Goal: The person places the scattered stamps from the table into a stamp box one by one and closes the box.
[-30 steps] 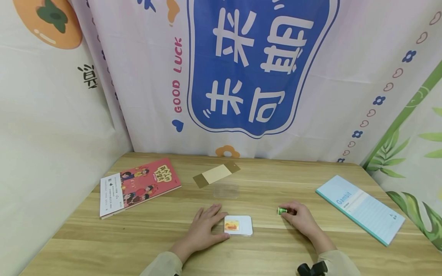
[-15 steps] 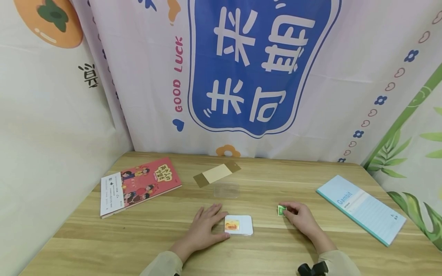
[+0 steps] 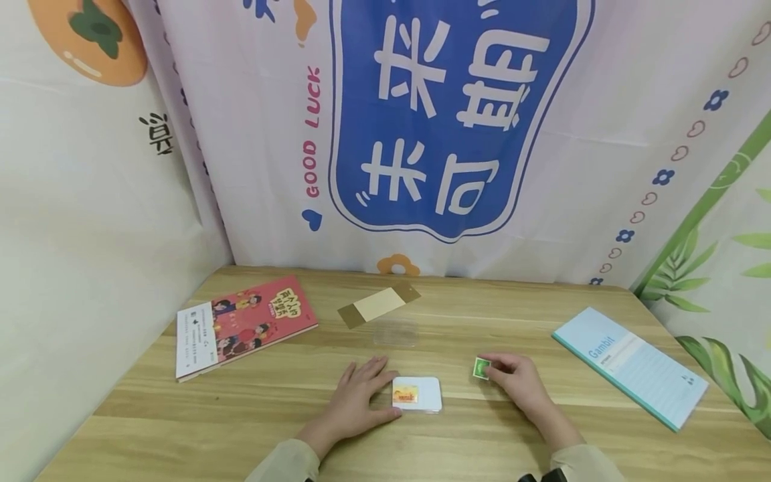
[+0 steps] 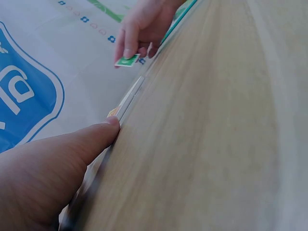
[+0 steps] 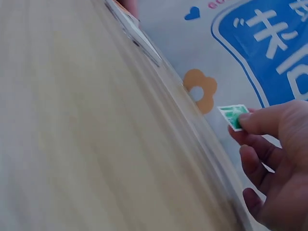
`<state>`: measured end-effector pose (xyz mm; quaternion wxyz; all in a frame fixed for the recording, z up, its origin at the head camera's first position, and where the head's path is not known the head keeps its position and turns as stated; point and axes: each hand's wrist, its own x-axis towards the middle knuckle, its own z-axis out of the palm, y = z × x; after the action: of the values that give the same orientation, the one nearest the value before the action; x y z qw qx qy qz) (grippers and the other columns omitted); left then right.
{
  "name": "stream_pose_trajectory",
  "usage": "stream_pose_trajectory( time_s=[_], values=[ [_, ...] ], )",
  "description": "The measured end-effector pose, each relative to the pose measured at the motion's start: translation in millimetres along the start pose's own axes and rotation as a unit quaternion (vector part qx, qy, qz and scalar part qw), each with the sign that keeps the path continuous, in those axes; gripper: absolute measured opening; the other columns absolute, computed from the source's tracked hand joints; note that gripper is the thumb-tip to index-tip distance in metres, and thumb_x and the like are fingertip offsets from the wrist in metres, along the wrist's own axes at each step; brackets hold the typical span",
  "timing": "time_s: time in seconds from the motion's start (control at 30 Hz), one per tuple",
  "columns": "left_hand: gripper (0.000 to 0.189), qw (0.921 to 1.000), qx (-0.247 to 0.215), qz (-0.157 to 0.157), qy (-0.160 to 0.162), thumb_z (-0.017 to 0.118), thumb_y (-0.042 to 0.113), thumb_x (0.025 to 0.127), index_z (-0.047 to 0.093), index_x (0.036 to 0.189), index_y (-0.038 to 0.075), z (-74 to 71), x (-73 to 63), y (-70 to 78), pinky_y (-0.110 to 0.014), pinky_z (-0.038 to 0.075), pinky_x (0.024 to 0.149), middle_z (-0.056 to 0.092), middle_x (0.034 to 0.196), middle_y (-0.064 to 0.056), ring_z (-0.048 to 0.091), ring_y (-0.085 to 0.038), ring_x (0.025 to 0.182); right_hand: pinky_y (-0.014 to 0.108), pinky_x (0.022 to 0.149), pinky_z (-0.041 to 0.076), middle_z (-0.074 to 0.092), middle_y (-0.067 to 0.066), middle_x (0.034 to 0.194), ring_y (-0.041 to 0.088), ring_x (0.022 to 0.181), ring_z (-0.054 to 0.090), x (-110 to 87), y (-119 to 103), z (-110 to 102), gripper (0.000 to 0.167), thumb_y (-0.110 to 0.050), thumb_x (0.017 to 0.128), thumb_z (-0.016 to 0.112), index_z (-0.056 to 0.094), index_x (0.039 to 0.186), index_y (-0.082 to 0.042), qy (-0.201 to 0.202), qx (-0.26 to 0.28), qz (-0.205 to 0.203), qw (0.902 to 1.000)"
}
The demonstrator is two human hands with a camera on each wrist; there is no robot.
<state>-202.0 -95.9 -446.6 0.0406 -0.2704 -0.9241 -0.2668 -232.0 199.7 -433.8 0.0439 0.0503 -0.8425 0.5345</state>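
Between thumb and forefinger my right hand (image 3: 521, 383) pinches a small green stamp (image 3: 481, 368) with a white border, held over the table to the right of a white card (image 3: 430, 393). In the right wrist view the same stamp (image 5: 234, 117) shows its green face, the thumb lying on one edge. The white card lies flat, in what looks like a thin stack, with a yellow-orange stamp (image 3: 405, 393) on its left half. My left hand (image 3: 357, 403) rests on the table with fingers spread, thumb and forefinger at the card's left corners. The left thumb (image 4: 101, 137) touches the card's edge.
Behind the card lie a clear plastic piece (image 3: 395, 333) and a beige strip with brown ends (image 3: 378, 304). A red illustrated book (image 3: 247, 328) lies at the left, a light blue notebook (image 3: 629, 368) at the right. Printed cloth (image 3: 265, 167) hangs behind the wooden table (image 3: 199, 428).
The green stamp has turned in my right fingers, so its face now shows more fully. It has shifted slightly left towards the card. My left hand has stayed in place.
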Motion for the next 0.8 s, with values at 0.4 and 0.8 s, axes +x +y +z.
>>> stream_pose_trajectory(
  time_s=[0.4,0.8],
  values=[
    [0.063,0.9998,0.008,-0.016,-0.009,0.055,0.055,0.074,0.047,0.124,0.018,1.1,1.0,-0.2,-0.050,0.004,0.098,0.032,0.135,-0.009,0.021,-0.024,0.125,0.025,0.067,0.045,0.062,0.007,0.084,0.018,0.076,0.054,-7.5,-18.3,43.0,0.017,-0.005,0.075,0.064,0.066,0.092,-0.002,-0.075,0.055,-0.031,0.9952],
    [0.062,0.9998,0.007,-0.019,-0.008,0.055,0.055,0.074,0.048,0.124,0.018,0.7,1.1,0.8,-0.051,0.004,0.098,0.032,0.135,-0.009,0.021,-0.025,0.125,0.021,0.056,0.041,0.061,0.006,0.080,0.012,0.065,0.048,-9.3,-18.4,62.3,0.015,-0.003,0.075,0.064,0.066,0.090,-0.001,-0.122,0.007,-0.074,0.9898]
  ],
)
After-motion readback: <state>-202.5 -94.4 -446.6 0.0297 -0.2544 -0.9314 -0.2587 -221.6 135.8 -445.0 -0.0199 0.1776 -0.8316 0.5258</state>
